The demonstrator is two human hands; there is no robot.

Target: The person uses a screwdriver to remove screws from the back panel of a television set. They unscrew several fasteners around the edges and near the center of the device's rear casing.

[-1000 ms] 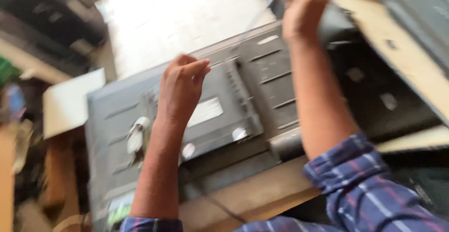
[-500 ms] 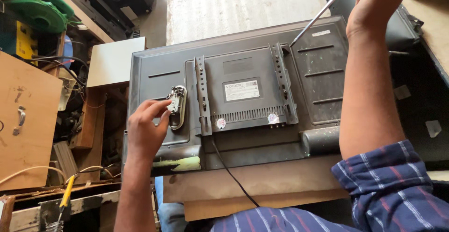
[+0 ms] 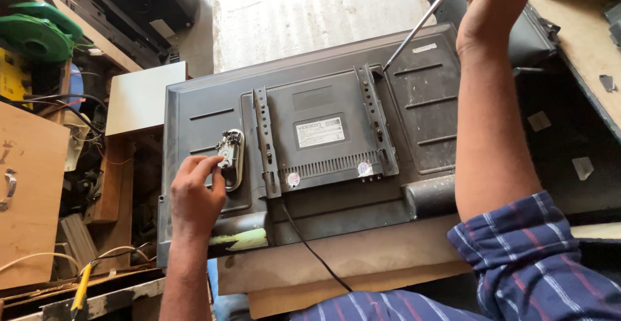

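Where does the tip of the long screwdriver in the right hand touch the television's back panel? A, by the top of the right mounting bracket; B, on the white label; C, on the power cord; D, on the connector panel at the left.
A: the screwdriver in the right hand ends by the top of the right mounting bracket.

To your far left you have a green reel (image 3: 35,36) above a plywood panel (image 3: 29,192), and a white board (image 3: 143,98) just beside them. A yellow-handled screwdriver (image 3: 80,290) lies near the lower left corner, and pale concrete floor (image 3: 310,10) stretches ahead of you.
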